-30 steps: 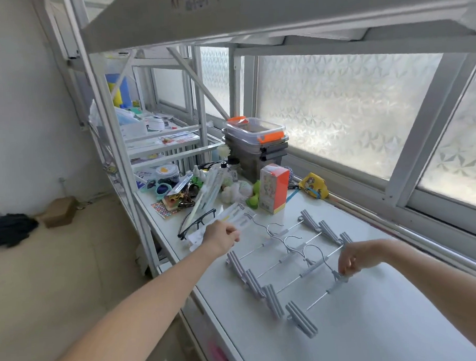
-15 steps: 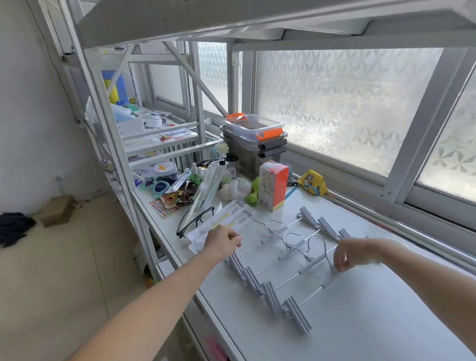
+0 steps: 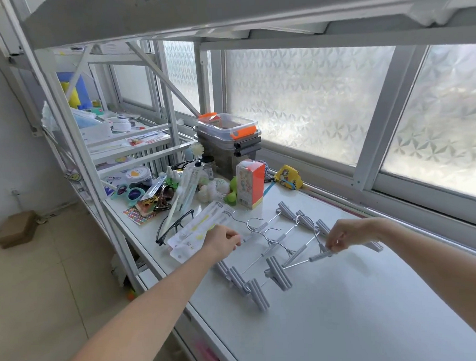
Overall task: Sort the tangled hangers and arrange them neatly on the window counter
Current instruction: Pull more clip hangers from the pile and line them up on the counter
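Several grey clip hangers (image 3: 272,239) with metal hooks lie side by side on the white window counter (image 3: 346,312). My left hand (image 3: 223,242) is pinched on the rod of the farthest hanger, near its left clips (image 3: 230,273). My right hand (image 3: 348,234) pinches the nearest hanger (image 3: 297,263) at its grey middle piece, just below the hook. That hanger sits askew, its left clip (image 3: 277,272) out of line with the others, and its right clip (image 3: 374,246) shows behind my wrist.
Black glasses (image 3: 174,226) and flat white packets (image 3: 195,236) lie just left of my left hand. Behind the hangers stand an orange-and-white box (image 3: 249,184), stacked plastic containers (image 3: 229,134), a yellow pouch (image 3: 288,176) and small clutter. A white shelf frame (image 3: 74,149) borders the left, and the window sill (image 3: 396,200) runs along the right.
My right hand has drawn the nearest hanger up and to the right, so its left clip has left the row. My left hand has stayed on the farthest hanger.
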